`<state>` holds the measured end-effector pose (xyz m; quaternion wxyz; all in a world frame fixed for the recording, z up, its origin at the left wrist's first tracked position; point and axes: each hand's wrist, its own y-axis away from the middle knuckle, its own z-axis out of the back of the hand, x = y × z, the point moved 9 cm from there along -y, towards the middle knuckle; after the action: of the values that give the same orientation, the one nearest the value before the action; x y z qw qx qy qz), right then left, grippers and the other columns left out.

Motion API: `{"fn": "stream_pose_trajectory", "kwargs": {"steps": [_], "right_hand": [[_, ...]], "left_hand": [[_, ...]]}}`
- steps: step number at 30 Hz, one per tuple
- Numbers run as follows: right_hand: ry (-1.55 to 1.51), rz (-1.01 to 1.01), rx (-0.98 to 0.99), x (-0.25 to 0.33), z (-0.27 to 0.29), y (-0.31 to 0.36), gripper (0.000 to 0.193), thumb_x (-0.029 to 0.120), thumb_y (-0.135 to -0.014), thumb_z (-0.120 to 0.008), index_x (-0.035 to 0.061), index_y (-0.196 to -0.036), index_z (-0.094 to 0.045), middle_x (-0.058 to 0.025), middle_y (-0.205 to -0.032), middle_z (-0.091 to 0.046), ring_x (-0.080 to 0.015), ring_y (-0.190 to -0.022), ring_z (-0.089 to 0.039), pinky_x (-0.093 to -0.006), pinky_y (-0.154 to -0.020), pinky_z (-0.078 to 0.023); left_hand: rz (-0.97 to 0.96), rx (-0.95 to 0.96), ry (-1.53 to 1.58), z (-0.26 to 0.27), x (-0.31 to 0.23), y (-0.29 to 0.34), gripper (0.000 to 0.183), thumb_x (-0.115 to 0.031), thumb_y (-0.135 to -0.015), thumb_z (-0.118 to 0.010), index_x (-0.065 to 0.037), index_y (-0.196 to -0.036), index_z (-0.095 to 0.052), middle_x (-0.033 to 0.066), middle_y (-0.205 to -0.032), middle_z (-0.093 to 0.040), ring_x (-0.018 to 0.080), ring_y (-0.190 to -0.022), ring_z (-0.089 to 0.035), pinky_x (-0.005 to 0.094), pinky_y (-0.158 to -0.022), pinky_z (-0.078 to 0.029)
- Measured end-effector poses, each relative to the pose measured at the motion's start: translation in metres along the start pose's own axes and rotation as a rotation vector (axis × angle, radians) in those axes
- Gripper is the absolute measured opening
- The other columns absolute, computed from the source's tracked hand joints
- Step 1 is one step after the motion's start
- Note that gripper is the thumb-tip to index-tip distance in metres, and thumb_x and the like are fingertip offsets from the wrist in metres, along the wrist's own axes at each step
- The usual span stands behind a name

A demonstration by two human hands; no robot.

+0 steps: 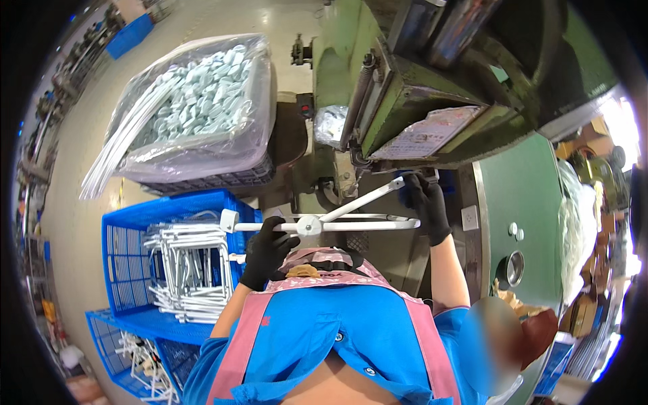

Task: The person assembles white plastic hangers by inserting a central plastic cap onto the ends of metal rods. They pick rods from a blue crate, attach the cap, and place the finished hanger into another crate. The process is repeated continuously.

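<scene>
White tubular frame (368,226), round hub (309,226), left hand (268,251) clasping a bar (248,227), right hand (430,209) by tube tip (395,183), grip unclear

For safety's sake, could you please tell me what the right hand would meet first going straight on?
The right hand would probably meet the green machine first, though depth is unclear and it may pass underneath.

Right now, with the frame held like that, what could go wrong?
1. Pinch: the left grip is close to the pivot hub of the white hinged tube frame; folding could nip fingers.
2. Machine hazard: the right grip, at the raised tube end, appears near the green machine; if that cycled, it might be caught. Depth is hard to judge.
3. Snag: the frame's left end overlaps the blue crate in view and might knock it.
</scene>
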<state>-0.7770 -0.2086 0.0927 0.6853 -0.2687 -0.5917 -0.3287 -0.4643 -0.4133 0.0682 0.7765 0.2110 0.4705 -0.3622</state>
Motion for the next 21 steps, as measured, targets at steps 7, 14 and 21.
{"fn": "stream_pose_trajectory", "kwargs": {"steps": [7,14,21], "right_hand": [[0.270,0.109,0.232,0.016,-0.071,-0.018,0.013,0.016,-0.091,-0.060,0.0042,-0.094,-0.065,-0.0084,-0.076,-0.066,-0.0165,-0.068,-0.061,-0.0324,-0.063,-0.048],[0.306,0.421,0.289,0.015,-0.089,-0.030,0.028,0.009,-0.085,-0.062,0.0077,-0.113,-0.065,-0.0123,-0.105,-0.068,-0.0254,-0.097,-0.066,-0.0339,-0.079,-0.051],[0.283,0.443,0.238,0.002,-0.088,-0.032,0.027,0.013,-0.087,-0.062,0.0097,-0.113,-0.064,-0.0113,-0.103,-0.068,-0.0303,-0.099,-0.064,-0.0352,-0.081,-0.050]], "left_hand": [[0.159,-0.225,0.041,0.030,0.016,0.062,0.048,-0.014,-0.073,-0.078,-0.007,-0.113,-0.053,0.0151,-0.090,-0.068,0.0247,-0.085,-0.070,0.0331,-0.071,-0.055],[0.215,-0.288,0.050,0.025,0.017,0.077,0.048,-0.012,-0.074,-0.079,-0.005,-0.112,-0.051,0.0146,-0.093,-0.067,0.0203,-0.089,-0.067,0.0315,-0.075,-0.054],[0.215,-0.248,0.021,0.025,0.017,0.069,0.049,-0.013,-0.075,-0.078,-0.005,-0.114,-0.049,0.0145,-0.090,-0.067,0.0225,-0.085,-0.068,0.0328,-0.074,-0.055]]}}
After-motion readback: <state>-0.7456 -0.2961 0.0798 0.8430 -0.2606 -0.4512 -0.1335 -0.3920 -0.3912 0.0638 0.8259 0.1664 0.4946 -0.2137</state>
